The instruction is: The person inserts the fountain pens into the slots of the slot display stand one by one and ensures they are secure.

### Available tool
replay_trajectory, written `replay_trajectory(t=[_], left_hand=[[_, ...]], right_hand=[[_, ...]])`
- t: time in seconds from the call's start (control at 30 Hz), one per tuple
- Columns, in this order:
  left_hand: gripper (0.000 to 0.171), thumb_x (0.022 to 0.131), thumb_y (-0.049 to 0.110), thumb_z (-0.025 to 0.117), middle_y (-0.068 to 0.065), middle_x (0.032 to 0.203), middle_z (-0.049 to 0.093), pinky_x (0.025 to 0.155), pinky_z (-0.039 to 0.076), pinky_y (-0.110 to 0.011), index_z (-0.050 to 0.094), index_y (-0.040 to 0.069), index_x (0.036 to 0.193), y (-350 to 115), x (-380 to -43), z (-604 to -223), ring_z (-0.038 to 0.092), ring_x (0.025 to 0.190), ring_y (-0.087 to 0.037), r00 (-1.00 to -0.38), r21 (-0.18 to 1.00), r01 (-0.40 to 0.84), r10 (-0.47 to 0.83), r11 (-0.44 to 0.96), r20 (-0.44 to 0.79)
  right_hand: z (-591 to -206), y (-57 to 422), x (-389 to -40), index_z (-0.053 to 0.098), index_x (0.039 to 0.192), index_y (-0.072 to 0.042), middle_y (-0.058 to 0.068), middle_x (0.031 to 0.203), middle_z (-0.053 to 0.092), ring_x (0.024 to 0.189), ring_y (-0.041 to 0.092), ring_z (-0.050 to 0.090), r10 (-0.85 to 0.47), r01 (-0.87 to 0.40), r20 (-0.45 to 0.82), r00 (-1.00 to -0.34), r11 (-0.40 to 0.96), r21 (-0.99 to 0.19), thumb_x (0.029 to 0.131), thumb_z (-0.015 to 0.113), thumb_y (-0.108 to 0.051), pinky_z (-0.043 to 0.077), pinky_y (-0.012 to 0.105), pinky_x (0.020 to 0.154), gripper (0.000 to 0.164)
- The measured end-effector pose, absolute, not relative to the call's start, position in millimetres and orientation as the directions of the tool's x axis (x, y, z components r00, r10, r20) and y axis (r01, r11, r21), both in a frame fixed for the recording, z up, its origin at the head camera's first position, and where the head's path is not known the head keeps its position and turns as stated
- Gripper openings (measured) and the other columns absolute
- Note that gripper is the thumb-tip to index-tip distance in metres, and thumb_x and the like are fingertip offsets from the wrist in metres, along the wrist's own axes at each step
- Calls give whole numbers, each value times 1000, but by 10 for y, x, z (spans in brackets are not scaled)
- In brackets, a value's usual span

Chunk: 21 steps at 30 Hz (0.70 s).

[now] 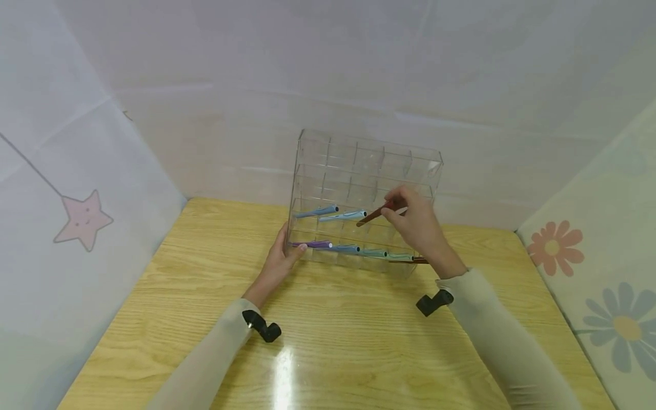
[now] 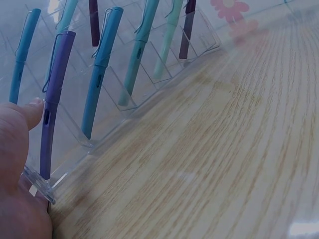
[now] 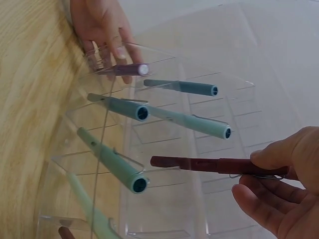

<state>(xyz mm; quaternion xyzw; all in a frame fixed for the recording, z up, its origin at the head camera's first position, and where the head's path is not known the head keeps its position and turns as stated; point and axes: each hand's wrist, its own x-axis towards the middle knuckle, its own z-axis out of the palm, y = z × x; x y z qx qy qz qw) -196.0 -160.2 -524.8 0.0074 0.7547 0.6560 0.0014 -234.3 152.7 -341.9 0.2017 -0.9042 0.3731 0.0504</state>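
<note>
A clear acrylic pen rack [image 1: 352,172] with rows of small compartments leans back on the table. My left hand [image 1: 277,265] grips its lower left corner, the thumb [image 2: 31,110] in front beside a purple pen [image 2: 54,107]. My right hand [image 1: 417,225] pinches a dark red pen [image 3: 214,165] by its clip end, its other end pointing into the second row from the bottom. Left of it in that row lie a blue pen [image 1: 318,211] and a light blue pen [image 1: 342,216]. The bottom row holds the purple pen, a blue one [image 2: 102,72], green ones [image 1: 373,252] and another dark red one [image 2: 187,30].
The wooden table [image 1: 328,324] extends in front of the rack. Pale cloth walls [image 1: 246,114] stand behind and at both sides, printed with a star [image 1: 83,219] and flowers [image 1: 556,249]. Black wrist cameras [image 1: 434,302] sit on both sleeves. The rack's upper rows hold no pens.
</note>
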Motion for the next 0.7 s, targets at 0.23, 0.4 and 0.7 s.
replay_trajectory(t=[0.23,0.4,0.7], left_hand=[[89,108,37,64,-10,182,5,138,12,-57,5,22,174,-1596,-1957,-5242,5,170,-36,-1000,990,14,3,138,14],[88,109,35,62,-9,182,4,138,11,-56,3,21,174,-1593,-1965,-5242,5,170,-36,-1000,990,18,10,139,17],[89,109,31,63,-9,182,2,139,9,-55,3,20,174,-1605,-1979,-5256,3,170,-35,-1000,992,4,4,124,4]], right_hand=[[-3535,1468,-2341,65,124,-4,15,115,71,108,32,71,-365,-418,218,-905,665,-619,103,70,-8,64,48,87,22],[-3615,1432,-2343,66,121,-4,14,114,70,105,31,69,-378,-434,224,-898,679,-592,103,70,-8,62,46,85,19],[-3689,1412,-2331,68,114,-4,15,118,68,103,32,68,-376,-452,251,-892,706,-545,101,70,-3,57,45,82,13]])
